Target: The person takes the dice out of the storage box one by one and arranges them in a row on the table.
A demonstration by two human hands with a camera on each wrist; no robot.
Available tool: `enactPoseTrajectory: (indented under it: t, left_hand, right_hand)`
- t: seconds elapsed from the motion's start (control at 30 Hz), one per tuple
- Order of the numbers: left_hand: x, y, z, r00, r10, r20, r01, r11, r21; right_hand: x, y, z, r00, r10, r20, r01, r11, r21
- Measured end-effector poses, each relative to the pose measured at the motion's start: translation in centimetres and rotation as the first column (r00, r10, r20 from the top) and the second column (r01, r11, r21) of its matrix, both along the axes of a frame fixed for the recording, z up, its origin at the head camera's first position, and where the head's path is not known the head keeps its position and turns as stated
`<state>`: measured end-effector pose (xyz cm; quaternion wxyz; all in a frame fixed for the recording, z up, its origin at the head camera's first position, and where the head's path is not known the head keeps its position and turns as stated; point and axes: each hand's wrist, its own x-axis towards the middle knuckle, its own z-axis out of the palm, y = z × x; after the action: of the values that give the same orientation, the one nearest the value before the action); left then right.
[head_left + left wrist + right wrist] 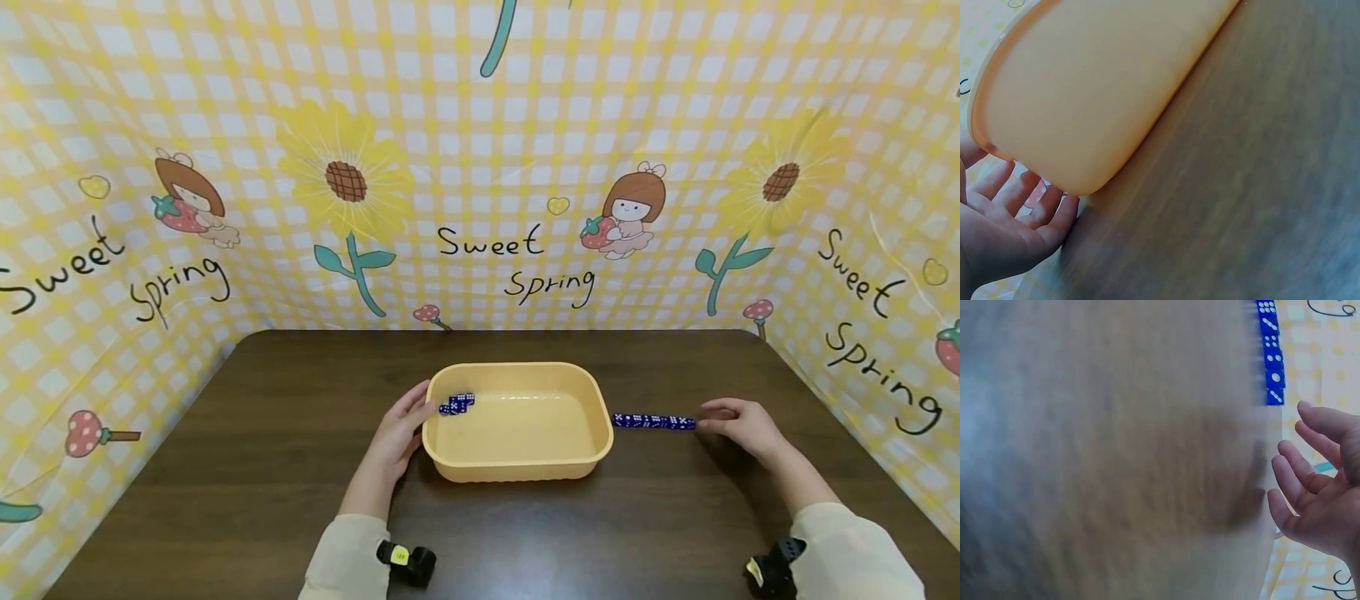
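Left fingers (1059,220): lightly bent and a little apart, tips against the outside of the box (525,433), thumb over its rim; the left hand (396,432) grips the end wall.
Right fingers (1297,464): loosely bent, slightly spread, holding nothing; the right hand (742,427) is just beside the last die.
Row of dice (652,422): blue with white dots, in a straight line on the table (225,500) between box and right hand; whether its near end touches the box I cannot tell.
Loose dice (459,404): a small blue cluster inside the box, at its left end.
Box: pale yellow, upright, rounded corners.
Backdrop (465,183): yellow checked cloth with sunflowers and "Sweet Spring".
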<state>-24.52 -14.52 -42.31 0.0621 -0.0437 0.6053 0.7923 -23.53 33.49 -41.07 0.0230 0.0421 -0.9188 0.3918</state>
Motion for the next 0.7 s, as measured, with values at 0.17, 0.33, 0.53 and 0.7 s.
enactPoseTrajectory:
  t: [0.17, 0.33, 0.53, 0.7]
  left_hand:
    - [0.1, 0.0, -0.1, 1.000, -0.012, -0.003, 0.012, 1.000, 0.005]
    - [0.1, -0.1, 0.1, 1.000, -0.008, 0.001, 0.008, 1.000, -0.009]
    - [0.1, -0.1, 0.1, 1.000, -0.006, 0.008, 0.006, 1.000, -0.005]
    - [0.1, 0.0, 0.0, 1.000, -0.007, 0.005, 0.007, 1.000, -0.010]
  right_hand:
    - [0.0, 0.7, 1.2, 1.000, -0.017, -0.008, 0.017, 1.000, -0.018]
    - [-0.2, 0.9, 3.5, 1.000, -0.015, -0.022, 0.015, 1.000, -0.013]
    - [-0.9, 0.2, 5.8, 1.000, -0.006, -0.013, 0.006, 0.999, -0.039]
    - [-1.5, -0.4, 7.6, 1.000, -0.017, -0.004, 0.016, 0.997, -0.072]
